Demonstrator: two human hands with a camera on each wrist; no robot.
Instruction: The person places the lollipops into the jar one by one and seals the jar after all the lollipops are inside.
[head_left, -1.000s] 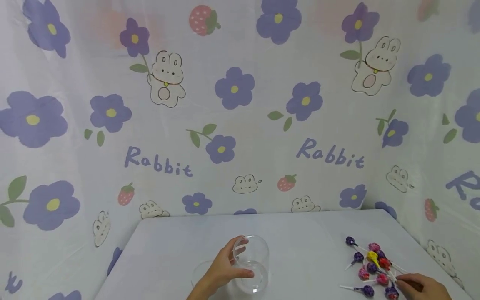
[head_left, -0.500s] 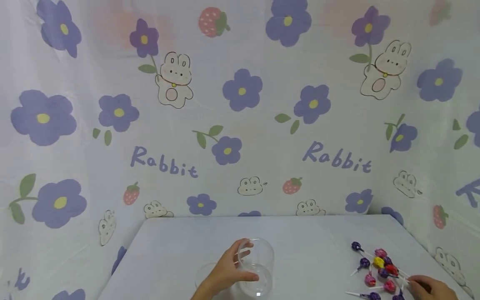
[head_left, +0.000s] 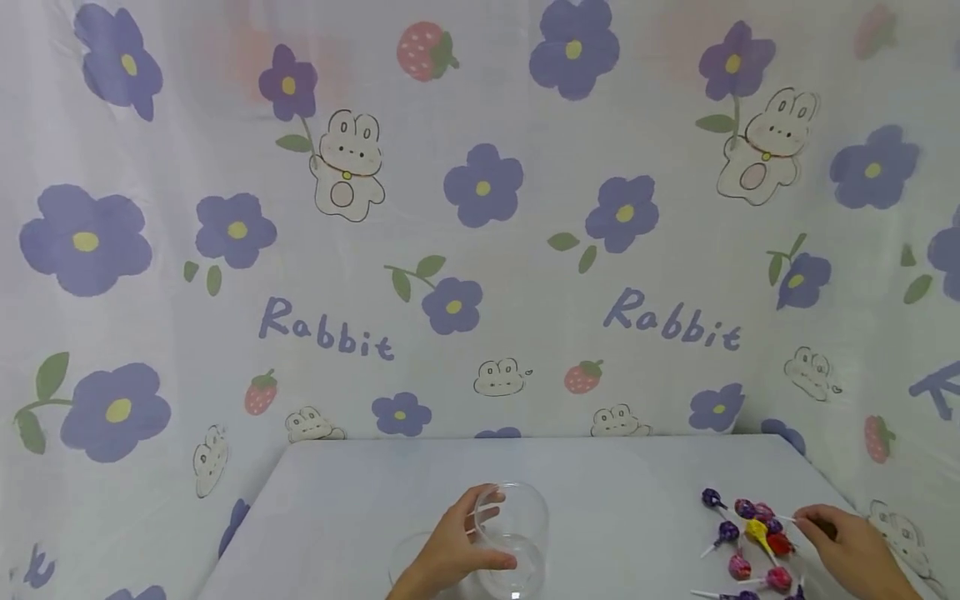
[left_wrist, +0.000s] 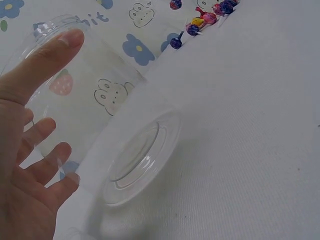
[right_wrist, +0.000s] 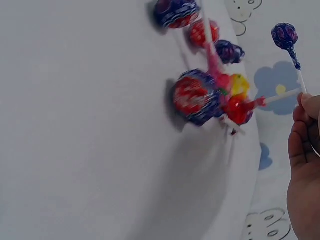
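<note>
My left hand (head_left: pixel 457 542) grips a clear plastic jar (head_left: pixel 531 517), thumb on the near side and fingers round the back. In the left wrist view, the thumb lies near the jar's rim, with the round base (left_wrist: pixel 145 155) low over the tabletop. Over at the right, my right hand (head_left: pixel 855 542) pinches a purple-wrapped lollipop (right_wrist: pixel 285 36) by its white stick. Beneath and beside it lies a loose pile of lollipops: a yellow one (head_left: pixel 756 530), a red one (head_left: pixel 780 544), pink ones (head_left: pixel 739 567) and purple ones (head_left: pixel 728 532).
A clear round lid (head_left: pixel 408 546) lies left of the jar, partly behind the left hand. The white table (head_left: pixel 622 492) ends at a curtain (head_left: pixel 540 250) printed with flowers, strawberries and rabbits, which also hangs along both sides.
My right hand has moved up and away from the pile's near side, drawing a purple lollipop by its stick. The left hand keeps its grip on the jar.
</note>
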